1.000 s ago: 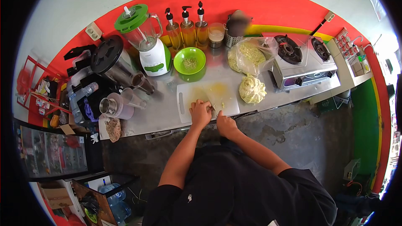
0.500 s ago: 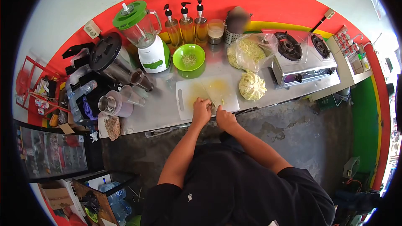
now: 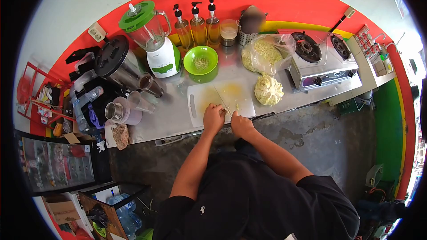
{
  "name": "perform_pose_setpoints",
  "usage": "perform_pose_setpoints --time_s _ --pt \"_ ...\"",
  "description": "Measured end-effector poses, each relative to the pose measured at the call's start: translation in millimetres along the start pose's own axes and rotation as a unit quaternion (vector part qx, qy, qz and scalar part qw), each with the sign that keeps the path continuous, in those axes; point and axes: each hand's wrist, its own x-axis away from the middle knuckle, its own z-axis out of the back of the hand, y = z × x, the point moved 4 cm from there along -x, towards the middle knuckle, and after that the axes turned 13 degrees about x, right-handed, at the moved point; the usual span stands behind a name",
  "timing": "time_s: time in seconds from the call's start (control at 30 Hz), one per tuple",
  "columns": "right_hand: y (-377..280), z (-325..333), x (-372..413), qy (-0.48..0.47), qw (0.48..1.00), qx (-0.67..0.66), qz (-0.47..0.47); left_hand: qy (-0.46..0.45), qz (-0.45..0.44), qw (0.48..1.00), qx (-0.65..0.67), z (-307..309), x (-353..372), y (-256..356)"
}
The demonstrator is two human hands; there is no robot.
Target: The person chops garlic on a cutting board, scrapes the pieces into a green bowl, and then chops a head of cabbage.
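A white cutting board (image 3: 195,114) lies at the counter's front edge, stained yellow in two patches. My right hand (image 3: 242,125) is closed around the handle of a knife (image 3: 221,98), whose thin blade slants up and left across the board. Close beside the blade, my left hand (image 3: 214,118) has its fingers curled and pressed together over the board; what they hold is mostly hidden. Small pale yellow-green bits (image 3: 237,106) lie right of the knife. A partly peeled cabbage (image 3: 268,90) sits just right of the board. Behind the board, a green bowl (image 3: 190,66) contains chopped pale bits.
A clear bag of shredded cabbage (image 3: 267,55) stands behind the cabbage, left of a two-burner gas stove (image 3: 324,69). At the back are a blender (image 3: 162,60) and several pump bottles (image 3: 198,29). Cups (image 3: 141,102) and a dark-lidded container (image 3: 113,58) crowd the left.
Both hands stay at the board with the knife, shifting only very slightly. The whole view has moved a little; nothing was picked up or put down.
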Motion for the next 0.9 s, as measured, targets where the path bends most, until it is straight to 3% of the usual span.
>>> perform_pose_setpoints --time_s 0.6,0.8,0.9 --pt "-4.2 -5.5 -2.6 0.001 1.0 -0.003 -0.012 -0.004 -0.029 0.999 -0.017 -4.6 -3.3 -11.9" --pt "1.9 -2.8 -8.7 0.025 1.0 0.013 0.008 -0.024 -0.002 1.0 0.003 -2.4 -3.5 -13.1" --pt "-5.8 -6.8 -0.2 0.013 1.0 0.013 0.004 0.012 -0.035 0.999 -0.009 -3.2 -3.5 -14.2"
